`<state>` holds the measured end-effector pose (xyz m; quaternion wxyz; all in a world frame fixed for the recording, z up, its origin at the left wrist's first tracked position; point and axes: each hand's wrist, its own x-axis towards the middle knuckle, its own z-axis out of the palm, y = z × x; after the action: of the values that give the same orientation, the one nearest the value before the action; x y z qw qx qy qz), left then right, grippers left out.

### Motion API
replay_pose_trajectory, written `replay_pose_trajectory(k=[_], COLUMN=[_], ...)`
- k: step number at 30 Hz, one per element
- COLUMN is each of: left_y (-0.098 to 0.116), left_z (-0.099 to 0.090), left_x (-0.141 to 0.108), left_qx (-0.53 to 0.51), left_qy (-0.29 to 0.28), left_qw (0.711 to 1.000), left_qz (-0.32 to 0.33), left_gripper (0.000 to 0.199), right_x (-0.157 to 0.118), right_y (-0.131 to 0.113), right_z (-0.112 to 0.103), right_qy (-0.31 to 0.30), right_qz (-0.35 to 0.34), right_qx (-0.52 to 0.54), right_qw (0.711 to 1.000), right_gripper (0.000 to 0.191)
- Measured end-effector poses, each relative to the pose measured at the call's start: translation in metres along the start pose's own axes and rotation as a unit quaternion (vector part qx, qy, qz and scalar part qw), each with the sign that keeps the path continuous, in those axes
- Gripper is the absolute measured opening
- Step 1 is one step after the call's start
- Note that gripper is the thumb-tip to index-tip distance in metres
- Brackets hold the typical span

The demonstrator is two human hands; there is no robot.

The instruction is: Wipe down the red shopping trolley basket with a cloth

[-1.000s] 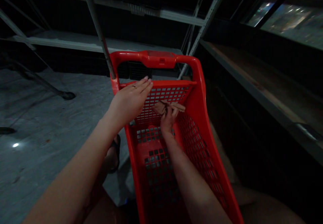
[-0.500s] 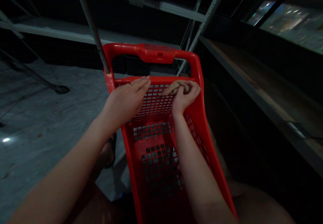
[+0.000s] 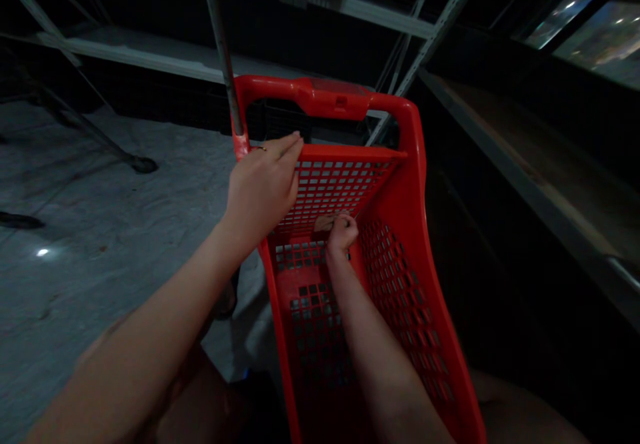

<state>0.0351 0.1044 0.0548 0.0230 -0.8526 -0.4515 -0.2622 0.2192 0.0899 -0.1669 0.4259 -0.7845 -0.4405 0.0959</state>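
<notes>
Our right hand (image 3: 342, 233) is down inside the red cart (image 3: 430, 337), fingers curled shut around a small tan bundle (image 3: 325, 223) pressed against the far grid wall; only a sliver of that bundle shows at about nine o'clock of the fist, too dim for us to say what it is. The right forearm runs from the fist toward five o'clock, along the cart's perforated floor and out at the bottom edge of the view.

Our left hand (image 3: 263, 187) sits at about ten o'clock from the right one, higher up, fingers straight and together, laid flat over the cart's near-left corner with the fingertips touching the top rim of the grid wall. It grasps nothing; it only rests there. A ring (image 3: 260, 149) shows on one finger.

At twelve o'clock from both hands the cart's red handle (image 3: 325, 97) arches across. A grey metal upright (image 3: 223, 51) rises just behind the handle's left end. Beyond lie pale shelf boards (image 3: 150, 57) at eleven o'clock and a long dark shelf (image 3: 540, 171) at two o'clock. The grey concrete floor (image 3: 100, 231) spreads at nine o'clock, with a small bright glint (image 3: 43, 253) on it.
</notes>
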Motion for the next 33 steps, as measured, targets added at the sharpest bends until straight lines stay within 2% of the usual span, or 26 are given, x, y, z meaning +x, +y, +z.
replay_pose_trajectory(k=[3, 5, 7, 9, 11, 15, 17, 18, 20, 22, 25, 27, 28, 30, 33], left_y=[0.0, -0.002, -0.004, -0.006, -0.007, -0.008, -0.009, -0.01, -0.014, -0.018, -0.023, -0.025, -0.025, -0.025, -0.023], left_z=[0.0, 0.001, 0.003, 0.006, 0.008, 0.01, 0.01, 0.011, 0.011, 0.012, 0.014, 0.015, 0.015, 0.016, 0.014], left_x=[-0.002, -0.002, -0.002, -0.002, -0.003, -0.004, -0.004, -0.004, -0.004, -0.004, -0.006, -0.007, -0.008, -0.01, -0.01], left_qx=[-0.003, -0.02, -0.039, -0.052, -0.056, -0.057, -0.061, -0.063, -0.066, -0.07, -0.08, -0.085, -0.086, -0.085, -0.08], left_qy=[0.017, 0.013, 0.022, 0.035, 0.046, 0.076, 0.093, 0.102, 0.121, 0.133, 0.128, 0.118, 0.115, 0.115, 0.111], left_qw=[0.999, 0.999, 0.998, 0.998, 0.997, 0.995, 0.993, 0.992, 0.989, 0.987, 0.987, 0.988, 0.989, 0.989, 0.99], left_qz=[-0.041, -0.037, -0.036, -0.031, -0.023, -0.03, -0.04, -0.043, -0.046, -0.049, -0.048, -0.042, -0.039, -0.036, -0.035], left_gripper=[0.049, 0.046, 0.045, 0.045, 0.044, 0.043, 0.042, 0.041, 0.041, 0.043, 0.045, 0.046, 0.046, 0.044, 0.043], right_x=[0.015, 0.021, 0.022, 0.014, -0.004, -0.056, -0.075, -0.079, -0.075, -0.056, -0.018, -0.003, -0.001, -0.011, -0.04], right_y=[-0.048, -0.085, -0.115, -0.126, -0.114, -0.05, -0.027, -0.025, -0.038, -0.073, -0.13, -0.148, -0.147, -0.125, -0.066], right_z=[-0.014, -0.023, -0.026, -0.017, 0.001, 0.037, 0.044, 0.044, 0.038, 0.029, 0.016, 0.012, 0.012, 0.014, 0.016], right_qy=[0.133, 0.192, 0.172, 0.13, 0.092, -0.01, -0.037, -0.036, -0.014, 0.027, 0.053, 0.044, 0.027, -0.044, -0.242], right_qz=[0.05, -0.029, -0.142, -0.216, -0.241, -0.239, -0.249, -0.244, -0.22, -0.19, -0.2, -0.218, -0.235, -0.273, -0.295], right_qx=[0.075, 0.129, 0.149, 0.14, 0.108, 0.035, 0.038, 0.047, 0.065, 0.08, 0.076, 0.047, 0.029, -0.013, -0.112], right_qw=[0.987, 0.973, 0.963, 0.957, 0.96, 0.97, 0.967, 0.968, 0.973, 0.978, 0.975, 0.974, 0.971, 0.961, 0.918], right_gripper=[0.038, 0.029, 0.027, 0.027, 0.026, 0.027, 0.028, 0.028, 0.028, 0.03, 0.034, 0.038, 0.038, 0.036, 0.038])
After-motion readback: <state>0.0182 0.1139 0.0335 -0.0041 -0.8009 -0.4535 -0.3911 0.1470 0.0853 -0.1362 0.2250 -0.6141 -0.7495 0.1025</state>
